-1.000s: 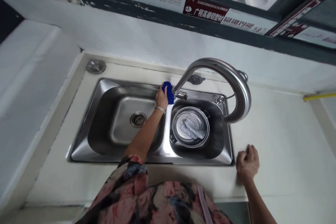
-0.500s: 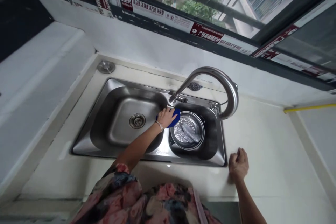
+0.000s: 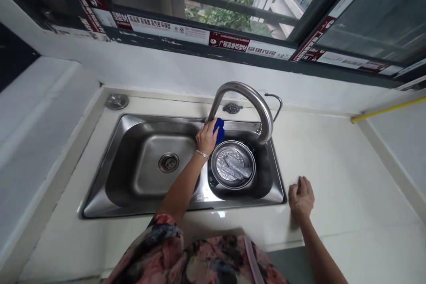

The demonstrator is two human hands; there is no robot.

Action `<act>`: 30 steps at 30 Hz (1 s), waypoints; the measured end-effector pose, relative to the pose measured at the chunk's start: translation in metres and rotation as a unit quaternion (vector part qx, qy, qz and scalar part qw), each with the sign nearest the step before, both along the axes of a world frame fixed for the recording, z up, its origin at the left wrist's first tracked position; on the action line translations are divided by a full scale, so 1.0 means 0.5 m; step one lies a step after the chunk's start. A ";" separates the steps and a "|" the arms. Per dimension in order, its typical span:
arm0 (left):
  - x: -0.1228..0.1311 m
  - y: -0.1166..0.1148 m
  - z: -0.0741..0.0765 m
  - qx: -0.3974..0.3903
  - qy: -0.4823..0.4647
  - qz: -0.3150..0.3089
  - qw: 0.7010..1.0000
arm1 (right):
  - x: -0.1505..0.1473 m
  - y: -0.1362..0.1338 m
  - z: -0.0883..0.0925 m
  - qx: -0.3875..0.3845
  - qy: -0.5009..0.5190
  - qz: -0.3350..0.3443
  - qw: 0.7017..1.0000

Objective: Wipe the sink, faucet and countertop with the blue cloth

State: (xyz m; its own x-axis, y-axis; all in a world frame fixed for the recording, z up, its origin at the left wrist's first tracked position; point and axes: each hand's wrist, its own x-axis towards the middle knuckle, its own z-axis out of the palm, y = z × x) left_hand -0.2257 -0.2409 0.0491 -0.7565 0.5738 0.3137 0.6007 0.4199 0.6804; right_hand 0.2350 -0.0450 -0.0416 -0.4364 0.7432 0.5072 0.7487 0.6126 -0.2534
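Observation:
My left hand [image 3: 206,136] is closed on a blue cloth [image 3: 218,128] and presses it on the divider of a steel double sink [image 3: 109,177], just under the spout of the curved faucet [image 3: 248,97]. A thin bracelet circles that wrist. My right hand [image 3: 301,196] rests on the white counter [image 3: 349,186] to the right of the sink, fingers curled into a loose fist with nothing visible in them. The right basin holds a round steel strainer basket [image 3: 233,164] with shiny items in it.
The left basin has a drain [image 3: 168,162] at its centre. A round metal cap [image 3: 116,101] lies at the counter's back left and a steel scrubber [image 3: 232,108] behind the faucet. A window runs along the back wall. A yellow strip [image 3: 386,110] lies at the right.
My left hand slid the blue cloth down the divider toward me, then back up to the faucet spout. My right hand stayed in place on the counter. The view tilted upward.

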 end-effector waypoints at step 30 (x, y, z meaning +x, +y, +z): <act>0.051 -0.020 -0.026 -0.280 0.008 -0.097 0.955 | -0.006 -0.003 0.002 0.009 -0.007 -0.003 1.000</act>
